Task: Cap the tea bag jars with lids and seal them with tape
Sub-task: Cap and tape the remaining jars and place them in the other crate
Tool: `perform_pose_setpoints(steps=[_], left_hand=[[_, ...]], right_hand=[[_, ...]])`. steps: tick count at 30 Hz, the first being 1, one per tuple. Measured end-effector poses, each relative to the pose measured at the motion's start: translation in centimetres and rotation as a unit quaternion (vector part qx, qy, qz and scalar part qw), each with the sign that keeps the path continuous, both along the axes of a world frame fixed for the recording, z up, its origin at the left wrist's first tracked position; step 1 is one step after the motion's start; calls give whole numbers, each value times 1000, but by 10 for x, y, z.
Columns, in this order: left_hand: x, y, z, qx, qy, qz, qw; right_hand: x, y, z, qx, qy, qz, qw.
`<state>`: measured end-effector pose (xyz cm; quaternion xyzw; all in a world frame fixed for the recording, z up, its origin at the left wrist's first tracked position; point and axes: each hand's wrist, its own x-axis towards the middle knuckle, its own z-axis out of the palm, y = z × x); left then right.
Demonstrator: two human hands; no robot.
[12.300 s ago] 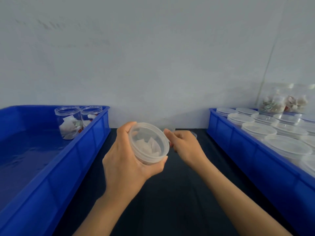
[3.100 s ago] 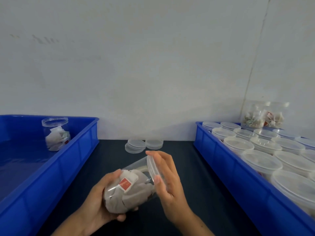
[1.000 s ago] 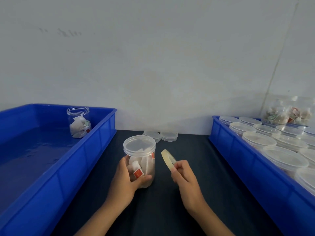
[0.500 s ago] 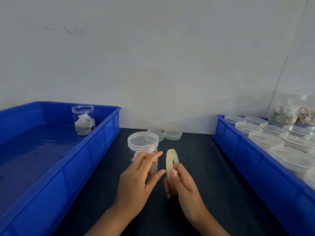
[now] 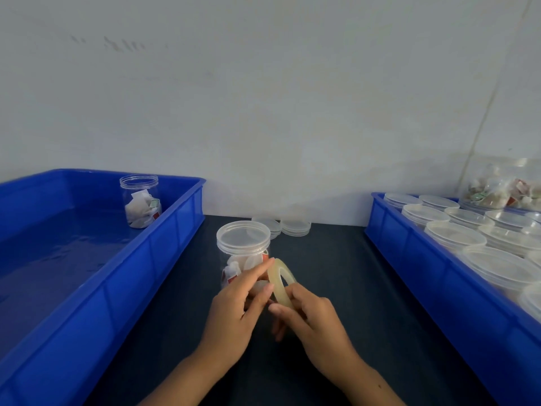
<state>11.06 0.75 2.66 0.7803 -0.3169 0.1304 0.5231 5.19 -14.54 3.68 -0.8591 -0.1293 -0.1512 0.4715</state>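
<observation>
A clear jar (image 5: 243,247) with tea bags inside stands upright on the dark table, a clear lid on top. Just in front of it my right hand (image 5: 313,323) grips a yellowish roll of tape (image 5: 280,284), held on edge. My left hand (image 5: 234,309) is off the jar and reaches its straight fingertips onto the roll's rim. A second jar (image 5: 140,200), without a lid, stands at the back of the left blue bin (image 5: 123,276).
Two short stacks of spare lids (image 5: 294,225) lie by the wall behind the jar. The right blue bin (image 5: 439,288) is packed with several lidded jars; more jars with tea bags (image 5: 503,191) stand stacked at its far end.
My left hand has let go of the capped jar and come across to the tape roll. My right hand has brought the roll up close to the jar.
</observation>
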Motion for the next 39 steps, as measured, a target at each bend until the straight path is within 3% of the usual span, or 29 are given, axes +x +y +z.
perform_pose_setpoints(steps=[5, 10, 14, 18, 23, 34, 39], left_hand=[[-1, -3, -1, -62, 84, -46, 994], [-1, -3, 3, -112, 96, -22, 989], [0, 0, 7, -72, 98, -23, 992], [5, 4, 7, -37, 122, -44, 991], [4, 5, 10, -33, 138, -68, 988], [1, 5, 16, -58, 151, -89, 983], [0, 4, 13, 31, 91, -36, 995]], right_hand=[[1, 0, -1, 55, 6, 7, 998], [-1, -5, -6, -46, 23, 21, 998], [-2, -5, -5, -138, 45, 24, 989], [-3, 1, -7, -99, 55, 35, 993], [-4, 1, -9, -121, 41, 41, 991], [-6, 4, -9, -75, 6, 32, 997], [-6, 6, -8, -86, 11, 32, 996]])
